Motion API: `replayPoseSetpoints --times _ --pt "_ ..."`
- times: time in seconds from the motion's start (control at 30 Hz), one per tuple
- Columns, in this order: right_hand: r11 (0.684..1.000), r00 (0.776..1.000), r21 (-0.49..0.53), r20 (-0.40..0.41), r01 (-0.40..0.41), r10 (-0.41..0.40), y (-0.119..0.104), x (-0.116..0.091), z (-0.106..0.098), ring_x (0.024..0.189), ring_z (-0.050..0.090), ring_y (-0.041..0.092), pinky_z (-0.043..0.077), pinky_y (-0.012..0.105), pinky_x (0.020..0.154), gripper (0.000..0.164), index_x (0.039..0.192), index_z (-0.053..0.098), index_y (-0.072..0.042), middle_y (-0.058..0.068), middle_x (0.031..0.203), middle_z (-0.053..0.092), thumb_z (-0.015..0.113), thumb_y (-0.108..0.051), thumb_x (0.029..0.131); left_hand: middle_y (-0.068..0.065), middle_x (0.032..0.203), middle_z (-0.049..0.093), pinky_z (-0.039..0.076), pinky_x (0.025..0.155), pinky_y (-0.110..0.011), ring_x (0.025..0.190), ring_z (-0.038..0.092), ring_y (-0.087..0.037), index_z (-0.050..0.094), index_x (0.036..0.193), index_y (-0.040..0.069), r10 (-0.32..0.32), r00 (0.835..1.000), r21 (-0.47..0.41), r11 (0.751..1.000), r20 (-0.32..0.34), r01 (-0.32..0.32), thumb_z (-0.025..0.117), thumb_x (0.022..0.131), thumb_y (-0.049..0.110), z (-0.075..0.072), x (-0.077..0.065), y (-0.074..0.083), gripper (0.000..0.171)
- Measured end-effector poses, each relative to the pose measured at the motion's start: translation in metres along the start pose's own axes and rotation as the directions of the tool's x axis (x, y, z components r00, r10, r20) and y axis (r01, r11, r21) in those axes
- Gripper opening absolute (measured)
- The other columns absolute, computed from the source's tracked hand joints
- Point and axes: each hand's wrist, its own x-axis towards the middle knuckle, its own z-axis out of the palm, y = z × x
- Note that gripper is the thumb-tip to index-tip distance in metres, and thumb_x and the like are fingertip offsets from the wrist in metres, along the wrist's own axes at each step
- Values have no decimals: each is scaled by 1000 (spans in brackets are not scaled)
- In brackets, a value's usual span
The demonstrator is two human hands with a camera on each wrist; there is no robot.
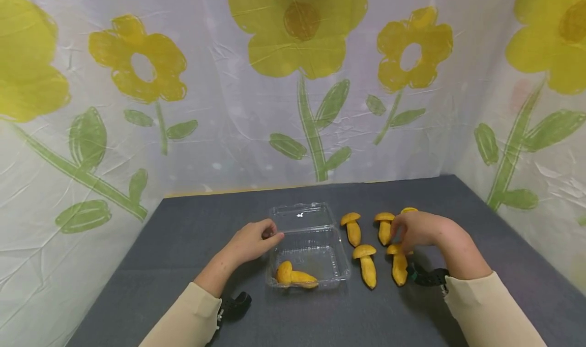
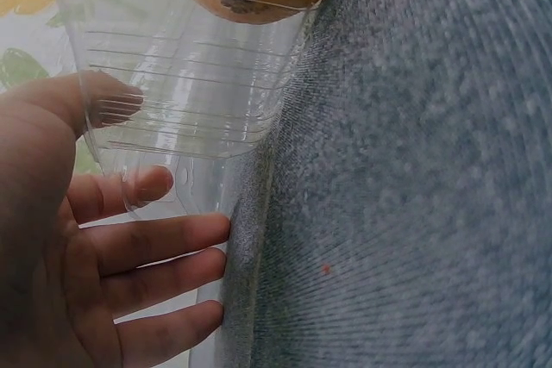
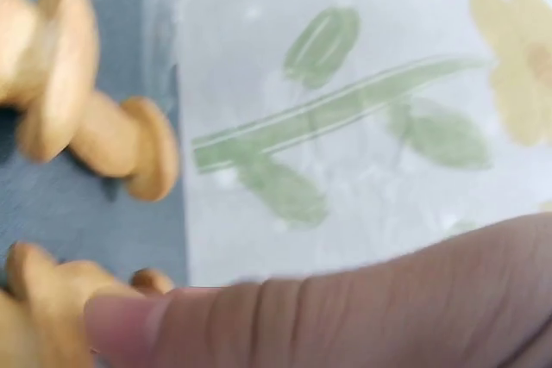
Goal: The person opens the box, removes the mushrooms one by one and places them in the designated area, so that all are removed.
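A clear plastic clamshell container (image 1: 304, 255) stands with its lid (image 1: 302, 217) folded back. Inside it, along the front wall, lies one yellow toy mushroom (image 1: 295, 277). My left hand (image 1: 254, 242) holds the container's left rim near the hinge; in the left wrist view, the thumb (image 2: 116, 101) shows through the plastic and the other fingers extend outside. At the right, my right hand (image 1: 423, 232) reaches down over a mushroom (image 1: 400, 270), thumb and index finger spread near its cap. In the right wrist view, the thumb (image 3: 138, 325) overlaps a mushroom (image 3: 43, 299).
Several more mushrooms lie right of the container, including a front one (image 1: 368, 270), a rear one (image 1: 352, 230) and another (image 1: 384, 229) beside my right fingers. A dark cloth covers the table (image 1: 206, 212). Flower-printed sheets (image 1: 210, 133) enclose the back and sides.
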Motion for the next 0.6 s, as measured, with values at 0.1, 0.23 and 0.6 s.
replayPoseSetpoints --times 0.1,0.23,0.6 --pt "999 997 12 -68 44 -43 -9 -6 -2 78 56 22 49 39 69 37 115 66 -3 6 91 60 84 -16 85 3 79 55 41 59 -33 63 48 -12 62 98 17 1 1000 -2 1000 2 -1 64 103 38 0 0 0 22" --pt "990 973 -21 -187 137 -139 -27 -10 0 85 59 22 51 41 73 32 113 67 -5 4 96 63 81 -20 89 2 78 55 41 59 -33 62 48 -12 61 97 18 -3 1000 -1 1000 7 3 64 102 38 0 1 -1 21" --pt "932 868 -19 -358 361 -343 -73 3 36 98 65 24 55 38 80 34 121 67 -11 -1 106 66 82 -18 90 3 76 54 40 58 -32 60 48 -11 61 97 18 2 1000 -10 1000 4 -2 64 102 39 1 1 -2 22"
